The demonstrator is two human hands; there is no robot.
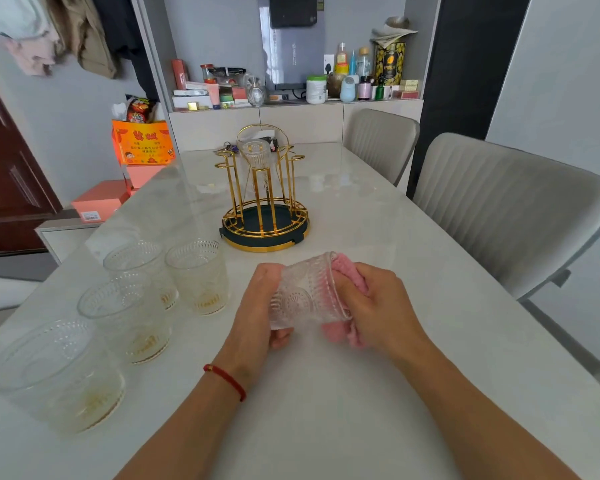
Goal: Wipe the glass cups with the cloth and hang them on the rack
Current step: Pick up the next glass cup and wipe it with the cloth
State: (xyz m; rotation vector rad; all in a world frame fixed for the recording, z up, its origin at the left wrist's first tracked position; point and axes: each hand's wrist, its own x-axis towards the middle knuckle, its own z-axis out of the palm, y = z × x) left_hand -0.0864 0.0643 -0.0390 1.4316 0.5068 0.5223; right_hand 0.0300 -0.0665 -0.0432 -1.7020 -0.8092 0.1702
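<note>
My left hand [257,306] grips an embossed glass cup [305,292], held on its side above the table with its mouth to the right. My right hand [378,303] holds a pink cloth [349,275], part of it pushed into the cup's mouth and part hanging below. Beyond my hands stands the gold wire rack [264,206] on a dark round base, with one glass cup [255,155] hung upside down on a peg. Several more glass cups stand upright at the left, the closest [59,372], another [125,317], and two behind [198,275].
The white marble table [361,393] stretches forward. Two grey chairs [506,209] stand along its right side. Keys lie behind the rack. Orange and pink boxes [142,143] sit off the table's left far corner. A cluttered shelf fills the back wall.
</note>
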